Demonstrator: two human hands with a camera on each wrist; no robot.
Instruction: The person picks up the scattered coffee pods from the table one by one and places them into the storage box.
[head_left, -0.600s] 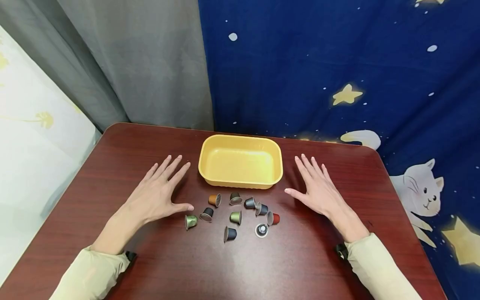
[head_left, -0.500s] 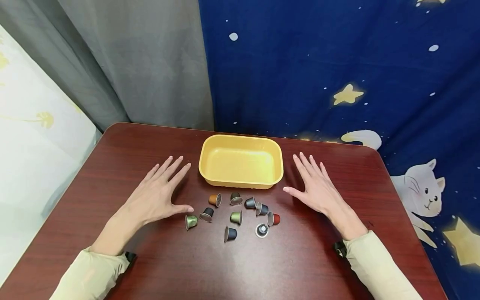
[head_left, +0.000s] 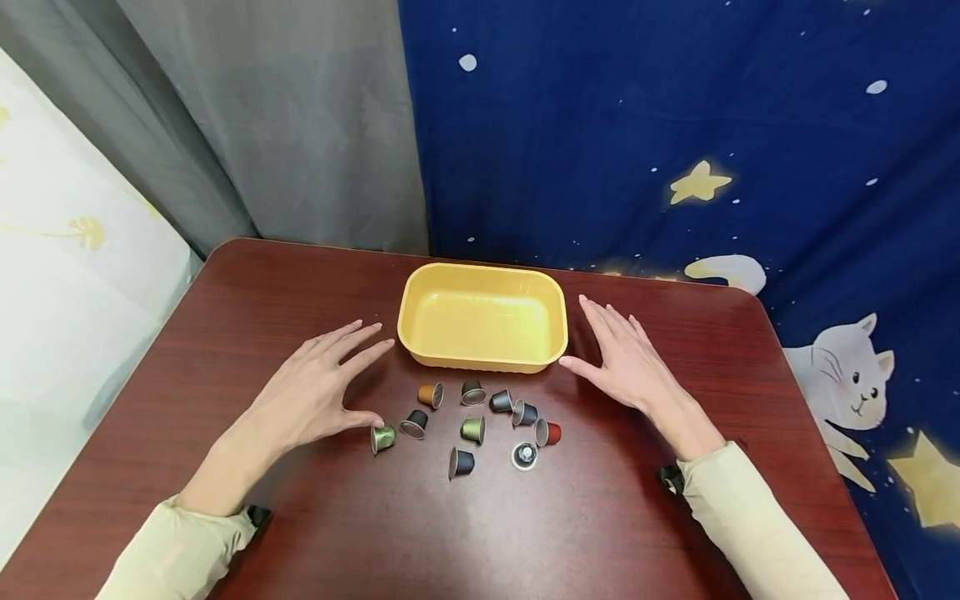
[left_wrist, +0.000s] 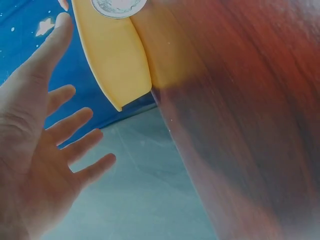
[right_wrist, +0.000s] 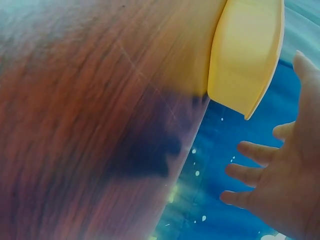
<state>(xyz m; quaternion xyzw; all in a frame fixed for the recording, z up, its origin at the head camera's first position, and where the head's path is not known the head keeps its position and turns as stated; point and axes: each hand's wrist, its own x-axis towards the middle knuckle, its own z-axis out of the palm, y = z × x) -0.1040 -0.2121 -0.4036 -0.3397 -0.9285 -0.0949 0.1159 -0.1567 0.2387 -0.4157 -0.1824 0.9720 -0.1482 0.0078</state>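
Observation:
My left hand, fingers spread and holding nothing, hovers left of a yellow plastic basin. Its thumb tip overlaps a light green coffee capsule in the head view. On the basin's other side is my right hand, thumb apart from the fingers, nothing in it; the thumb tip shows right at the basin's corner. Several more capsules lie scattered in front of the basin, among them an orange one, a second green one, a red one and a silver-rimmed one standing on its lid.
The dark red wooden table has a rounded far edge. Behind it hang a grey curtain and a blue curtain with stars and a white cat. A white patterned cloth is at the left.
Both hands have moved inward toward the basin, the right hand also slightly forward, and their fingers look less spread. The capsules and basin stay in place on the table.

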